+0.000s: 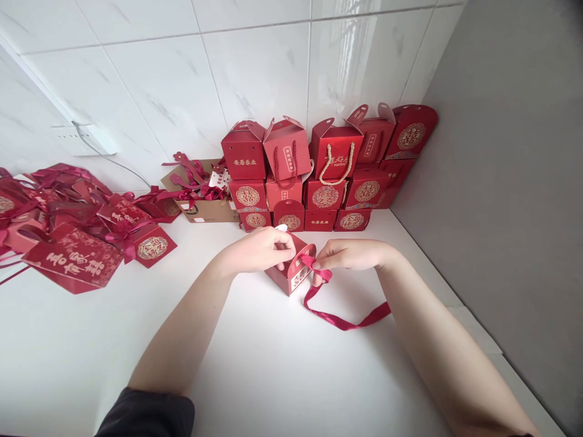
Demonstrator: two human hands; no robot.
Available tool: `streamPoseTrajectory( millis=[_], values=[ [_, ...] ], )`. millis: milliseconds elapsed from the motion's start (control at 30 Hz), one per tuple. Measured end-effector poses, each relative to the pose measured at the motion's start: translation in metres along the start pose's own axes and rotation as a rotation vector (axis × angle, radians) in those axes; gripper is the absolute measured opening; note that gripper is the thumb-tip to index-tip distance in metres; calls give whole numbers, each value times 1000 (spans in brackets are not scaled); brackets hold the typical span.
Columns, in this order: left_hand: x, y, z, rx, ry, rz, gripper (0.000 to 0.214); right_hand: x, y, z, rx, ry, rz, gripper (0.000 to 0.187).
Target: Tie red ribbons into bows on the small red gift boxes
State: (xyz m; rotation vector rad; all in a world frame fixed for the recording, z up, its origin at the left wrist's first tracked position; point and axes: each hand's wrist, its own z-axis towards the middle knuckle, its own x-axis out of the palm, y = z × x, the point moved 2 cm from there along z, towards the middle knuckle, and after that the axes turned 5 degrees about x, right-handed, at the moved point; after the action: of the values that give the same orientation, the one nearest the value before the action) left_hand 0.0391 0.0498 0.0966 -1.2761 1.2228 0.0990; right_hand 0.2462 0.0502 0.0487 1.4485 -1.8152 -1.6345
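A small red gift box (279,279) sits on the white table in front of me, a rounded flap raised at its top and a pale printed panel on its right side. My right hand (348,254) pinches a dark red satin ribbon (346,325) close to that flap. From there the ribbon loops down onto the table and passes behind my right forearm. On the box's left, my left hand (262,250) has its fingers curled and closed against the top; what they grip is hidden. A small white piece (281,228) shows just behind these fingers.
Stacked red gift boxes (325,197), some with rope handles, stand against the tiled wall. Beside them is an open cardboard box (207,211) holding ribbons and red pieces. Ribboned red boxes (75,258) are heaped at left. A grey panel (496,152) bounds the right side.
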Motion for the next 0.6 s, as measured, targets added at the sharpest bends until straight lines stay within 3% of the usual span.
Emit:
streamPoseTrajectory(
  millis=[67,133,267,300,367,467,533,600],
  values=[
    [-2,0,0,-5,-53,-6,20,0,1,-1,-25,15,17,42],
    [-6,1,0,10,-157,7,19,-2,1,-2,-44,-91,42,43],
    [-18,2,-3,31,-387,107,18,-9,0,-1,-20,-632,38,39],
    [-19,3,-3,28,-415,125,18,-9,1,0,-43,-714,40,37],
    [-21,2,-3,36,-442,141,18,-6,5,4,-161,-722,93,32],
    [-20,1,-1,99,-475,148,19,1,8,12,-330,-532,220,26],
    [-20,1,-2,132,-480,142,19,3,8,16,-336,-482,274,28],
    [-22,5,-2,120,-439,128,19,2,6,17,-319,-533,316,29]
  ],
)
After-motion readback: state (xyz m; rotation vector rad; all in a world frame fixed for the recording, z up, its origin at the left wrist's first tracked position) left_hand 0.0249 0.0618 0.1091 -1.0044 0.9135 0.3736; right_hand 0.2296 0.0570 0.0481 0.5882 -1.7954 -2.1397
